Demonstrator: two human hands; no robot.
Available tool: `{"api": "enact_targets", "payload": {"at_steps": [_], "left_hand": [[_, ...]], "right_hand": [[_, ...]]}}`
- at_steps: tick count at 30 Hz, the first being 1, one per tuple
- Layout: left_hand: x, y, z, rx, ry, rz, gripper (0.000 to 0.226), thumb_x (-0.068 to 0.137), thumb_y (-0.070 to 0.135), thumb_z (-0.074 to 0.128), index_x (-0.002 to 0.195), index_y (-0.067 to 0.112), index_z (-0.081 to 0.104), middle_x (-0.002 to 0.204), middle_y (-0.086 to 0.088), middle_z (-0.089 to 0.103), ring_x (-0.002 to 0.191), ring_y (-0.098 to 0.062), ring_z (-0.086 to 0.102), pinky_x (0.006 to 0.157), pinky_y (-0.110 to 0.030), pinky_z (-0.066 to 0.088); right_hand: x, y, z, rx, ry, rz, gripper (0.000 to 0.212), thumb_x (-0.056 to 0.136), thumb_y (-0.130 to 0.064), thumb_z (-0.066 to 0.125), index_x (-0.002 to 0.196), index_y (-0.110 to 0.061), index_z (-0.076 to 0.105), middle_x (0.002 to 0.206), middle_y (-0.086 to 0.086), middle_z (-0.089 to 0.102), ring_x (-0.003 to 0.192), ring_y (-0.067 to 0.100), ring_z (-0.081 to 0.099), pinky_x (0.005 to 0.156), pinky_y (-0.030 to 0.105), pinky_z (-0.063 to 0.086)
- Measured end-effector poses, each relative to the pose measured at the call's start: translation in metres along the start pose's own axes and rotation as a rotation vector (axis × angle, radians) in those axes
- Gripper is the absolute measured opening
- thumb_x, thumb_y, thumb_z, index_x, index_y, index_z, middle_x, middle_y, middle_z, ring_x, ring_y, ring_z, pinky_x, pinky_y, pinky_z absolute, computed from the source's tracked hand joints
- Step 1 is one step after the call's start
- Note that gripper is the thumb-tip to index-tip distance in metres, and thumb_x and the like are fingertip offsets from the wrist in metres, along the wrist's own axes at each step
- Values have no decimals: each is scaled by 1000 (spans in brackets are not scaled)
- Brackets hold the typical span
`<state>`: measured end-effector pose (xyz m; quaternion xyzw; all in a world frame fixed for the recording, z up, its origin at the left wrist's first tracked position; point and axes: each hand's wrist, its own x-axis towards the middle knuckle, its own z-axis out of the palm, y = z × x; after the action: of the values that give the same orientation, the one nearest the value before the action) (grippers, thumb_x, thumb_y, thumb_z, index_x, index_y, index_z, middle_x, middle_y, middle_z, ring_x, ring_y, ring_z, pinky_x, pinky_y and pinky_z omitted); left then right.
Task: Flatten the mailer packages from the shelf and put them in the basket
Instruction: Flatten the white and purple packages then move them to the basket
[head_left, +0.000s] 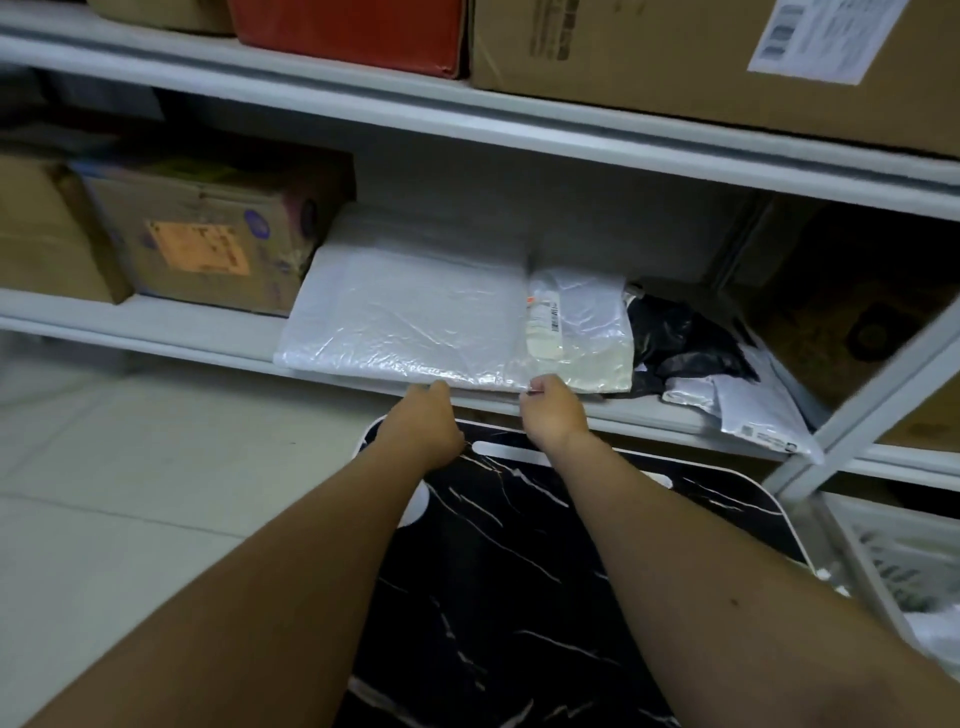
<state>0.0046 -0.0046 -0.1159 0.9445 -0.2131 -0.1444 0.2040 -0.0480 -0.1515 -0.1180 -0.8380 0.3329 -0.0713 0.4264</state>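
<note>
Both hands at the front lip of the middle shelf (208, 340). Left hand (423, 421) and right hand (553, 415) each curl onto the near edge of a large white mailer (405, 312) — side by side, likely so the floppy sheet slides off level rather than folding. The mailer lies flat, overhanging the lip, with a clear crinkled mailer (582, 322) bearing a barcode label touching it at 3 o'clock.

Further toward 3 o'clock — a black bag (680, 338) and a white mailer (753, 410) drooping off the edge. White slotted basket (883, 561) sits at 4 o'clock, cut off by the frame; its contents unclear. Black marbled table (519, 571) waits below, probably for flattening. Fingertips hidden under knuckles; grip depth unreadable. Frame soft with blur.
</note>
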Motion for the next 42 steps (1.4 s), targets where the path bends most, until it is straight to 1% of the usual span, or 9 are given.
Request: {"api": "enact_targets", "payload": {"at_steps": [7,14,19,22,26,29,35,38,42], "left_hand": [[9,-27,15,-23,-29,-82,53,88,16,60,135,9,35,133,-19,39,115,-36,52,92,-41,48],[13,-22,22,-25,36,-58,56,90,13,60,138,10,31,131,-17,38,110,-35,54,79,-35,46],[11,-22,21,-36,30,-59,64,90,15,60,144,11,26,135,-18,36,111,-35,54,85,-38,48],[8,-24,17,-65,23,-77,60,90,14,58,141,11,27,133,-17,37,112,-35,53,85,-38,47],[1,-25,9,-114,28,-103,51,92,14,56,136,7,32,132,-18,39,113,-34,52,83,-34,44],[-4,-24,3,-156,39,-113,46,93,13,55,133,4,34,132,-19,41,116,-35,50,87,-35,43],[-21,-22,-13,-263,94,-143,41,97,20,49,130,1,35,132,-20,46,118,-33,50,86,-32,39],[-32,-17,-22,-388,189,-134,60,96,21,51,144,4,19,131,-21,50,116,-34,52,89,-35,41],[-68,-3,-28,-458,302,-112,87,93,18,56,151,9,-7,119,-20,59,105,-36,59,83,-36,44]], "right_hand": [[63,-12,31,253,131,266,41,93,-21,54,131,-5,49,123,14,58,104,33,58,76,32,43],[80,-15,44,580,114,429,43,82,-19,69,120,-10,52,94,3,58,93,23,61,89,39,55],[73,-23,41,662,-25,330,44,92,-20,64,132,-3,52,76,-2,48,63,9,46,59,20,42],[66,-37,36,814,17,369,33,94,-11,58,126,-9,54,92,4,63,72,13,59,68,28,53],[51,-60,25,1012,8,243,41,97,3,45,136,-8,43,113,12,64,82,21,67,63,32,60],[44,-75,18,1086,-3,189,55,96,10,40,144,-16,33,124,12,60,96,26,67,84,41,58],[12,-100,-10,1236,-89,62,44,97,10,40,136,-11,38,119,16,60,94,27,65,93,43,53],[-7,-108,-31,1392,-131,41,41,96,12,40,132,-7,42,104,15,62,98,29,66,80,39,56],[-43,-99,-59,1487,-137,24,46,94,15,42,136,-4,44,115,18,64,97,25,66,60,34,59]]}}
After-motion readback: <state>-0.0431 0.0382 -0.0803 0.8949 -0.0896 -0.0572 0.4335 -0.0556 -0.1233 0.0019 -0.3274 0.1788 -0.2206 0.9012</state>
